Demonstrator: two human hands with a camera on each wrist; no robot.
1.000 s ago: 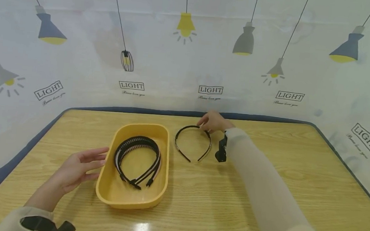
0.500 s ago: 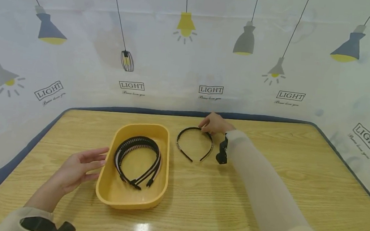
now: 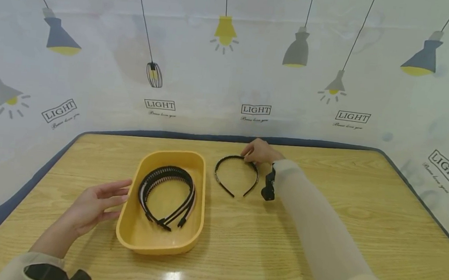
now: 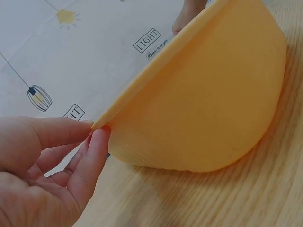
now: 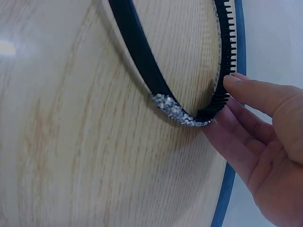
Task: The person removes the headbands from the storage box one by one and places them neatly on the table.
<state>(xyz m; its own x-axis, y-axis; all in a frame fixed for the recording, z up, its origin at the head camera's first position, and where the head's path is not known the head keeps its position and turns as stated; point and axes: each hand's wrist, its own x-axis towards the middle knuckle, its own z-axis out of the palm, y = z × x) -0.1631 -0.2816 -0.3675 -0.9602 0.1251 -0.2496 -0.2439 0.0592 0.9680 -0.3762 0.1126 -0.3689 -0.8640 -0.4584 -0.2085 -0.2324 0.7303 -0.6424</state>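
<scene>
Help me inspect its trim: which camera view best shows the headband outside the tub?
The right wrist view: the headband is close up, its silver glitter and teeth clear, though some runs out of frame. The head view shows nearly all its outline, but small; the left wrist view doesn't show it.

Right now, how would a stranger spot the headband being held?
On the wooden table, find the yellow tub. Right of it, the right hand pinches the headband, black, toothed, with silver glitter. Unlike the other headbands, it is outside the tub.
</scene>
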